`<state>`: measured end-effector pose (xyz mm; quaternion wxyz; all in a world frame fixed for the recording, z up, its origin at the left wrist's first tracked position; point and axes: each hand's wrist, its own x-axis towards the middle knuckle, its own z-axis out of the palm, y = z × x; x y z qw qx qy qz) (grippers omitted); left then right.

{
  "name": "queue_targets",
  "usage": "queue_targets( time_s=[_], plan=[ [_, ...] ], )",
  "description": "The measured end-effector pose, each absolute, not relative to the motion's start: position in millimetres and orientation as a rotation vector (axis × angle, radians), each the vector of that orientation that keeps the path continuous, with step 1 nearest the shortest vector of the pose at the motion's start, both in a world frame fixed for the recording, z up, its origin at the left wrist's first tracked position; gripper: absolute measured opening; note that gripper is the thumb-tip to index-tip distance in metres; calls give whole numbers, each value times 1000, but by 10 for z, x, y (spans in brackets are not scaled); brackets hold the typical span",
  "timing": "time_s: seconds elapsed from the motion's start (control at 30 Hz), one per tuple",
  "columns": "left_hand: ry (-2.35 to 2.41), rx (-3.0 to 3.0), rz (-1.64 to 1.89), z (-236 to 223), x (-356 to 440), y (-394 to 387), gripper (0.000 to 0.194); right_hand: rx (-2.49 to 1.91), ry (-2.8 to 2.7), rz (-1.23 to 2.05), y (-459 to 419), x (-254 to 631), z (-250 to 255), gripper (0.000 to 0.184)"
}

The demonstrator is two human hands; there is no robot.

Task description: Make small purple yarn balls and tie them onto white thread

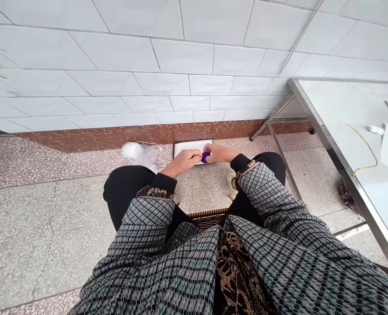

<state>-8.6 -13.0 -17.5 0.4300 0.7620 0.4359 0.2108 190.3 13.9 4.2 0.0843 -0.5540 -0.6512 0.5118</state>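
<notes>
I sit with both arms stretched forward over my knees. My left hand [184,161] and my right hand [219,153] meet in front of me, both with fingers closed in a pinch on a small purple object [206,156] between them. A thin pale thread seems to run from the left fingers to the purple piece. Below the hands a flat white tray [189,145] with a dark rim lies on the floor against the wall.
A clear plastic bag with white string [138,153] lies on the floor left of the tray. A steel table [344,168] stands at the right, with a yellow thread [364,146] and white scraps on it. Purple scraps [346,194] lie under it. A woven seat edge [210,215] shows between my legs.
</notes>
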Motion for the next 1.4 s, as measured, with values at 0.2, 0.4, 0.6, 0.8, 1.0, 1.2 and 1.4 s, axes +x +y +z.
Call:
queue_targets(
  time_s=[0.2, 0.4, 0.6, 0.8, 1.0, 1.2, 1.4],
  plan=[
    [1241, 1880, 573, -222, -167, -94, 24, -1078, -1310, 2126, 92, 2051, 142, 31],
    [988, 1977, 439, -220, -37, -179, 24, -1289, -1231, 1692, 211, 1970, -25, 30],
    [1141, 1936, 594, -147, -149, -135, 22, -1411, -2032, 1891, 133, 2017, -5, 25],
    [1191, 1895, 562, -181, -120, -130, 21, -920, -1182, 2086, 149, 2111, 138, 32],
    [973, 1985, 442, -209, 100, -253, 22, -1345, -1391, 1572, 207, 2021, -2, 23],
    [1141, 1923, 557, -91, -112, -173, 19, -1327, -2053, 1905, 128, 2092, 60, 34],
    [1172, 1889, 517, -36, -150, -169, 23, -948, -1203, 1915, 189, 2146, 203, 35]
  ],
)
